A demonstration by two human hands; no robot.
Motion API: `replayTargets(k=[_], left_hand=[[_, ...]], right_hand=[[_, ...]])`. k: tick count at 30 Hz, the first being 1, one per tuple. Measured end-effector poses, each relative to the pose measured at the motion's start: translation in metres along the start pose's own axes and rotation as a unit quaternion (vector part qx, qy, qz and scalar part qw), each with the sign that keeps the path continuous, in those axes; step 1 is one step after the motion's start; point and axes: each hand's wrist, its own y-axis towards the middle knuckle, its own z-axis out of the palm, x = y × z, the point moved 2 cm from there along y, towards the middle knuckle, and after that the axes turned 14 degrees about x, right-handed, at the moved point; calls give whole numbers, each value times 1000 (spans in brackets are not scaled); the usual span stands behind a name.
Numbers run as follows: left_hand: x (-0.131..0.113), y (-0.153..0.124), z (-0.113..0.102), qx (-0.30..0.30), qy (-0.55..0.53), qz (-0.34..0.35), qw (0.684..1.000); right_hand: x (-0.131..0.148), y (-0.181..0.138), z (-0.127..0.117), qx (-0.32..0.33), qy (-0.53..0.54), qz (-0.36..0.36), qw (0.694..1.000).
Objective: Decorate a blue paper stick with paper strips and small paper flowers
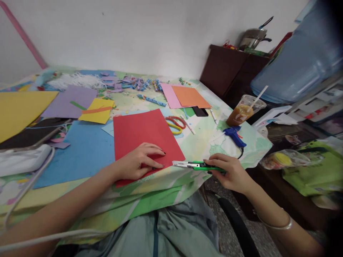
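A red sheet of paper (142,134) lies near the table's front edge, partly over a blue sheet (88,153). My left hand (140,160) rests on the red sheet with its fingers stretched out, pressing on its lower part. In my right hand (230,171) is a green utility knife (199,166), gripped by its handle. Its blade points left and its tip meets the lower right edge of the red sheet. Scissors with red and yellow handles (175,125) lie just behind the red sheet, their blades hidden under it.
A blue glue gun (235,136) and a cup of brown drink (242,112) stand at the right edge. Pink and orange sheets (191,96) partly cover a phone (200,111). Purple and yellow papers (98,107) and a white power strip (25,159) lie left. Paper scraps line the back.
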Motion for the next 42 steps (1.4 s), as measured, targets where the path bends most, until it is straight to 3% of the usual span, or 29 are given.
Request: replayTargets(k=[42], left_hand=[[-1, 1, -1, -10, -7, -3, 1000]], right_hand=[[-2, 13, -1, -11, 15, -34, 999]])
